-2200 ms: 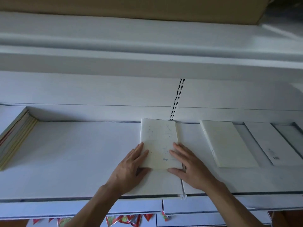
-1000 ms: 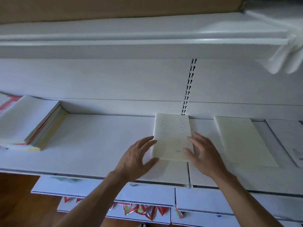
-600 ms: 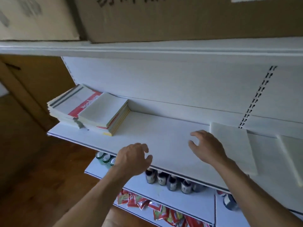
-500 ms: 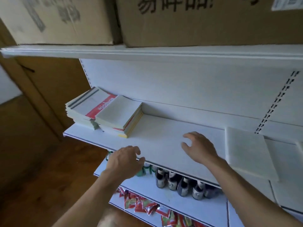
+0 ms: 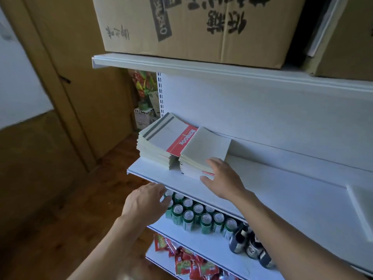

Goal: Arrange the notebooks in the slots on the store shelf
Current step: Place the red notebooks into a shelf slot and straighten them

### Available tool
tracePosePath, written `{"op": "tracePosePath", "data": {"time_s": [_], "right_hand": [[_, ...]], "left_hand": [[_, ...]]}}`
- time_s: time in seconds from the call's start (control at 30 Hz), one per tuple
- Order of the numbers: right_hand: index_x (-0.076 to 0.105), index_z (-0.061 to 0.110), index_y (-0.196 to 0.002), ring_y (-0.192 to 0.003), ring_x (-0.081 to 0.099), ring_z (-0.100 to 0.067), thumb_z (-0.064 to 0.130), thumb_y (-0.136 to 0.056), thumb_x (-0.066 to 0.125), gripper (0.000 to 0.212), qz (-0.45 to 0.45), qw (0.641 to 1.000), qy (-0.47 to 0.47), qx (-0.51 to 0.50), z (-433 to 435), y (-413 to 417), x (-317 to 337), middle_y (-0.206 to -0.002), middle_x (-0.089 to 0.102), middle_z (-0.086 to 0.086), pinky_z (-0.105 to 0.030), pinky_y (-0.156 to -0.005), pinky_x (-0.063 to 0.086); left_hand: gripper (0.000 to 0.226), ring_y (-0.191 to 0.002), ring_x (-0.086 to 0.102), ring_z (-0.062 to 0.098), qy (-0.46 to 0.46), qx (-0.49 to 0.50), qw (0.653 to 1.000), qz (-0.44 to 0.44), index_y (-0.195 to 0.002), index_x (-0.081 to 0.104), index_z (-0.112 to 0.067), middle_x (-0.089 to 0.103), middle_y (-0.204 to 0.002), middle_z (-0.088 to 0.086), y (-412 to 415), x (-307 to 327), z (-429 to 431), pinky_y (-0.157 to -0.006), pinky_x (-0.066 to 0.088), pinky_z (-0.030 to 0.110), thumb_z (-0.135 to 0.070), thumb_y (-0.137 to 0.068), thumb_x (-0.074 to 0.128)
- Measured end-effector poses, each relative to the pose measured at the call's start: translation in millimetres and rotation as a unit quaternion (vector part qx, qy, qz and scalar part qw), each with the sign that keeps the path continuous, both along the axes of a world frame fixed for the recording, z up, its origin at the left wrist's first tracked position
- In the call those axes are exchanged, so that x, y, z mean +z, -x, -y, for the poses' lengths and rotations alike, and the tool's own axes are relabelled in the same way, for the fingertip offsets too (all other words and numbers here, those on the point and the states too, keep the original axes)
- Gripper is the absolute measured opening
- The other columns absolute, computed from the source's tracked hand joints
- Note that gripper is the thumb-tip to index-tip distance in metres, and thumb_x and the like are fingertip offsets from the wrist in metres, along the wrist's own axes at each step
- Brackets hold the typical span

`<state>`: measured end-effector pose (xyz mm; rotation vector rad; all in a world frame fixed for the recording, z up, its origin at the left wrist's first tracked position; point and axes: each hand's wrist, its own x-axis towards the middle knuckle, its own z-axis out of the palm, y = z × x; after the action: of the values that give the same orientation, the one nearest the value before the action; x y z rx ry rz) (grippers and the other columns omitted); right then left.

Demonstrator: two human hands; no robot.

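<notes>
The plain-covered stack of notebooks lies flat at the left end of the middle shelf. It sits touching, and partly overlapping, a red-banded stack at its 9 o'clock. Both piles are a little ragged at the near edges.

The right hand is at the plain stack's 5 o'clock corner and is wide. Its fingers are spread across the top cover and the thumb lies along the front edge, so it touches the stack but is not yet clamped on anything. The left hand hangs at 7 o'clock from the stack, below the shelf lip. Its fingers are loosely curled and it holds nothing.

Far along the shelf at 3 o'clock, well apart from the piles, a single pale notebook lies flat.

To my eye this is the start of a pick. A copy has to be peeled from the top of the pile and carried along to a bare slot. The next move calls for the thumb to find the gap under one cover only, and the left hand could steady the pile.

Below, at 6 o'clock, green cans and dark bottles crowd the lower shelf. A cardboard box sits overhead at 12 o'clock.
</notes>
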<state>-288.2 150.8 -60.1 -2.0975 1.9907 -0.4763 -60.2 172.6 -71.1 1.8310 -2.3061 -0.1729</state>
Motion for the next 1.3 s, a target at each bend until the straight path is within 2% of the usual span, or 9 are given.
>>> {"op": "tracePosePath", "data": {"time_s": [0.37,0.7,0.8,0.87,0.97,1.07,1.13,1.23,1.3], "right_hand": [[-0.001,0.014,-0.153,-0.149,-0.004,-0.022,0.062,-0.091,0.041,0.089,-0.106,0.992,-0.071,-0.001,96,-20,-33,-0.162,-0.004,-0.008,-0.042,-0.12,0.002],[0.019,0.024,-0.152,-0.148,0.006,-0.007,0.007,-0.093,0.044,0.067,-0.016,0.999,-0.028,0.001,60,-19,-25,-0.16,0.01,0.01,-0.024,-0.12,0.003],[0.03,0.029,-0.149,-0.141,0.03,-0.006,-0.002,-0.089,0.045,0.069,0.049,0.995,0.037,-0.083,52,-23,-11,-0.154,0.028,0.016,-0.016,-0.113,0.021],[0.038,0.031,-0.145,-0.129,0.049,-0.012,-0.003,-0.089,0.045,0.066,0.071,0.984,0.088,-0.14,47,-28,-4,-0.147,0.041,0.015,-0.016,-0.1,0.037],[0.044,0.032,-0.142,-0.092,0.066,-0.022,0.004,-0.094,0.046,0.056,0.127,0.956,0.145,-0.222,37,-34,2,-0.125,0.06,0.011,-0.008,-0.061,0.038],[0.048,0.032,-0.139,-0.062,0.056,-0.019,0.013,-0.097,0.042,0.047,0.132,0.934,0.18,-0.28,26,-39,9,-0.087,0.062,0.004,-0.015,-0.052,0.038],[0.05,0.03,-0.137,-0.069,0.058,-0.028,0.01,-0.098,0.043,0.045,0.133,0.921,0.185,-0.316,21,-41,11,-0.087,0.066,-0.005,-0.031,-0.062,0.043],[0.054,0.022,-0.135,-0.076,0.057,-0.027,0.009,-0.098,0.043,0.04,0.151,0.908,0.198,-0.338,13,-45,11,-0.091,0.064,-0.004,-0.03,-0.062,0.037],[0.054,0.022,-0.134,-0.075,0.053,-0.021,0.008,-0.099,0.043,0.04,0.153,0.905,0.206,-0.338,6,-46,11,-0.094,0.062,-0.001,-0.023,-0.057,0.034]], "left_hand": [[0.03,-0.094,0.061,0.002,0.072,-0.07,0.992,-0.078,-0.12,0.061,-0.033,0.065,-0.114,-0.016,-4,4,120,-0.067,0.052,0.013,-0.045,-0.094,0.052],[0.044,-0.073,0.067,0.007,0.128,-0.265,0.942,-0.161,-0.102,0.071,-0.02,0.073,-0.101,-0.006,-9,7,169,-0.058,0.057,0.021,-0.053,-0.09,0.044],[0.045,-0.108,0.064,0.017,0.165,-0.304,0.933,-0.103,-0.12,0.065,-0.023,0.067,-0.122,-0.005,-11,11,192,-0.093,0.052,0.038,-0.052,-0.088,0.054],[0.069,-0.145,0.026,0.021,0.092,-0.319,0.943,-0.005,-0.148,0.034,-0.027,0.029,-0.155,-0.007,-16,10,209,-0.118,0.015,0.038,-0.058,-0.089,0.053],[0.078,-0.15,-0.003,0.016,0.053,-0.329,0.94,0.068,-0.155,0.004,-0.029,-0.005,-0.159,-0.008,-28,0,221,-0.114,-0.009,0.031,-0.057,-0.094,0.044],[0.063,-0.145,0.026,0.016,0.087,-0.358,0.93,-0.009,-0.15,0.031,-0.03,0.031,-0.155,-0.005,-45,-4,221,-0.116,0.009,0.03,-0.044,-0.093,0.056],[0.051,-0.133,0.048,0.02,0.11,-0.374,0.92,-0.043,-0.138,0.052,-0.028,0.053,-0.14,-0.003,-52,-2,221,-0.111,0.032,0.038,-0.034,-0.089,0.066],[0.034,-0.103,0.069,0.021,0.165,-0.343,0.915,-0.133,-0.124,0.066,-0.028,0.069,-0.118,-0.004,-55,17,214,-0.077,0.058,0.038,-0.025,-0.09,0.067],[0.029,-0.072,0.071,0.025,0.192,-0.314,0.91,-0.191,-0.123,0.067,-0.023,0.075,-0.096,0.0,-49,32,208,-0.051,0.052,0.029,-0.028,-0.096,0.057]]}}
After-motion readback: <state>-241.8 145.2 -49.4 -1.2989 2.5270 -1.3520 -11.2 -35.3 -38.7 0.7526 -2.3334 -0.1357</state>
